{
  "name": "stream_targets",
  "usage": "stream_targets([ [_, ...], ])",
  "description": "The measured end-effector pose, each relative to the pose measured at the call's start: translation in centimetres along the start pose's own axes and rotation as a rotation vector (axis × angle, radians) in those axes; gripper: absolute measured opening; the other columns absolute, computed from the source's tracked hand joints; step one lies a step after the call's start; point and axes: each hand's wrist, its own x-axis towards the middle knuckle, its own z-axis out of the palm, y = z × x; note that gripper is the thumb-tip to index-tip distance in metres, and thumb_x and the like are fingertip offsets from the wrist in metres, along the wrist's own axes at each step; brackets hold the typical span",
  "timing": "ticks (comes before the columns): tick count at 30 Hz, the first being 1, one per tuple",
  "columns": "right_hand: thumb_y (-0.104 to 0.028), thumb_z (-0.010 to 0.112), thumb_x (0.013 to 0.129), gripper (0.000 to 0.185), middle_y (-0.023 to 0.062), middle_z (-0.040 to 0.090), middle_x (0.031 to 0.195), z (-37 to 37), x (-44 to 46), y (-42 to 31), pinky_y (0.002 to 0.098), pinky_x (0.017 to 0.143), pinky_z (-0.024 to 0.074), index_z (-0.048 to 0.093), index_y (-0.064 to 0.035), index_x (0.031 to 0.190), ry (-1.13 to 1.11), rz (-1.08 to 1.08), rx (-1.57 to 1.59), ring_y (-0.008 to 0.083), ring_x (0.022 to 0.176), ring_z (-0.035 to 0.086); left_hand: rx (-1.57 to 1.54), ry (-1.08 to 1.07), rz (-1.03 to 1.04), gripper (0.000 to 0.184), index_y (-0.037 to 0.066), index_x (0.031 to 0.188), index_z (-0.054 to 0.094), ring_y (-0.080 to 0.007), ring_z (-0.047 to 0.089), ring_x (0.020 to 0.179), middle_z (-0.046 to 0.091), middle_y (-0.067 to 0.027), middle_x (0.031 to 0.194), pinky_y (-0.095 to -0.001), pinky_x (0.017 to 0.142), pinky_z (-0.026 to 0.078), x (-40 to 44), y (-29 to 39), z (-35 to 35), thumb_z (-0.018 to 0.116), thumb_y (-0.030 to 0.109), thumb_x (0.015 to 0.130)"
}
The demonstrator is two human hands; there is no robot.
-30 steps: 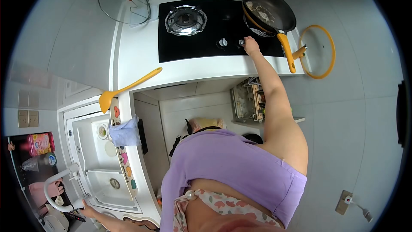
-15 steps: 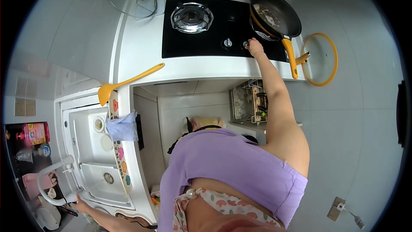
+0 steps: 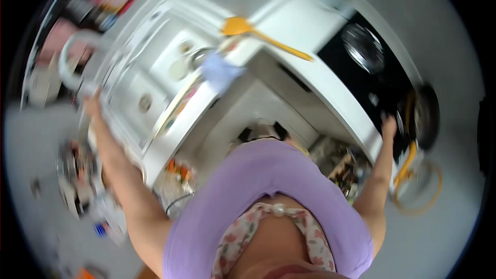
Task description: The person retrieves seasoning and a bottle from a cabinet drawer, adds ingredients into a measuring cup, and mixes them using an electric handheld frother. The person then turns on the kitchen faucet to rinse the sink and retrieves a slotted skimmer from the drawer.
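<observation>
At the sink's left rim, my left hand [image 3: 92, 104] reaches the base of the white faucet [image 3: 66, 62]. Blur smears its fingers, so their grip does not show. My right hand [image 3: 389, 125] is closed at the front of the black gas stove [image 3: 356, 85], over a control knob that it covers. Another stove knob [image 3: 373, 99] shows just beyond it. Close to my right hand, a dark frying pan [image 3: 428, 116] with a yellow handle [image 3: 406, 163] sits on the right burner.
A yellow spatula [image 3: 274, 42] lies across the counter corner, near a blue cloth [image 3: 219, 71] hanging over the edge. The white double-basin sink [image 3: 168, 90] has a metal bowl [image 3: 199, 58] beside it. A yellow-rimmed lid [image 3: 436, 188] is by the pan, and an open dish rack [image 3: 346, 168] is below the stove.
The view has swung left, so the sink now sits higher and the stove lies farther right and tilted. My hands stay at the faucet and the stove knob. More of my left arm shows.
</observation>
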Motion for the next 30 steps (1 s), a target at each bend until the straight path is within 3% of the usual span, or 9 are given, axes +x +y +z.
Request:
stream_targets([
  [1,-0.015,0.053,0.086,0.026,0.0192,0.06,0.109,0.6,0.3,0.4,0.0404,0.084,0.0486,0.062,-0.0115,0.111,-0.028,0.044,0.011,0.035,0.098,0.057,-0.006,0.004,-0.03,0.084,-0.002,0.117,0.056,-0.035,0.058,0.102,0.061,-0.0225,0.107,-0.0429,0.086,0.045,-0.4,1.4,-0.5,0.068,0.063,0.066],
  [2,-0.027,0.058,0.085,0.032,0.0218,0.062,0.1,0.1,0.6,-0.3,0.0421,0.084,0.0475,0.063,-0.004,0.107,0.001,0.398,0.388,0.0367,0.094,0.058,-0.067,-0.048,-0.143,0.088,0.001,0.116,0.057,-0.0353,0.057,0.105,0.06,-0.0207,0.113,-0.0429,0.088,0.044,-1.4,4.1,-2.9,0.073,0.065,0.058],
  [3,-0.035,0.061,0.082,0.044,0.024,0.062,0.094,0.7,0.5,0.5,0.044,0.082,0.0464,0.061,0.0025,0.105,0.038,0.364,0.428,0.0389,0.09,0.059,-0.099,-0.039,-0.14,0.087,0.002,0.118,0.056,-0.0349,0.058,0.104,0.061,-0.0175,0.112,-0.0427,0.086,0.045,-1.6,4.4,-2.9,0.073,0.064,0.058],
  [7,-0.029,0.066,0.078,0.043,0.026,0.06,0.095,-0.3,0.5,0.8,0.044,0.08,0.0459,0.062,0.0052,0.103,-0.02,0.349,0.372,0.0407,0.089,0.057,-0.092,-0.097,-0.251,0.073,0.016,0.115,0.057,-0.0288,0.062,0.097,0.067,-0.0085,0.103,-0.041,0.081,0.047,-2.5,6.7,-4.3,0.072,0.061,0.06],
  [9,-0.027,0.066,0.078,0.041,0.0269,0.06,0.096,-0.8,0.7,0.7,0.0439,0.08,0.0458,0.062,0.0068,0.102,-0.09,0.352,0.363,0.0412,0.088,0.058,-0.095,-0.113,-0.26,0.072,0.016,0.115,0.056,-0.0278,0.063,0.097,0.067,-0.0076,0.104,-0.0404,0.08,0.046,-2.6,7.3,-4.9,0.072,0.061,0.061],
  [11,-0.031,0.064,0.078,0.041,0.028,0.062,0.088,-1.1,0.5,0.4,0.046,0.077,0.046,0.063,0.0069,0.095,0.016,0.352,0.385,0.0433,0.085,0.059,-0.103,-0.114,-0.26,0.072,0.016,0.116,0.056,-0.0271,0.063,0.097,0.067,-0.007,0.104,-0.04,0.08,0.046,-2.8,7.4,-5.0,0.072,0.061,0.061],
  [19,-0.026,0.066,0.078,0.039,0.0285,0.063,0.087,-0.8,0.7,-0.1,0.045,0.078,0.0468,0.064,0.0071,0.097,0.025,0.436,0.396,0.0423,0.086,0.061,-0.105,-0.111,-0.275,0.073,0.018,0.118,0.056,-0.0256,0.062,0.098,0.067,-0.0059,0.105,-0.0402,0.081,0.044,-3.1,7.9,-5.5,0.071,0.061,0.061],
  [23,-0.022,0.07,0.078,0.043,0.0239,0.06,0.103,-1.7,1.0,-1.2,0.0412,0.084,0.0461,0.06,0.006,0.109,-0.091,0.545,0.377,0.0378,0.096,0.058,-0.122,-0.103,-0.271,0.074,0.019,0.119,0.056,-0.0252,0.062,0.098,0.066,-0.0057,0.105,-0.0399,0.081,0.044,-3.0,7.6,-5.2,0.071,0.062,0.06],
  [30,-0.02,0.066,0.081,0.04,0.0228,0.058,0.105,-2.5,0.7,-2.0,0.041,0.084,0.0453,0.058,0.0061,0.111,-0.076,0.557,0.361,0.0378,0.096,0.057,-0.13,-0.109,-0.28,0.076,0.021,0.121,0.055,-0.0242,0.062,0.1,0.066,-0.0047,0.108,-0.0387,0.084,0.044,-3.0,7.4,-4.8,0.07,0.063,0.061],
])
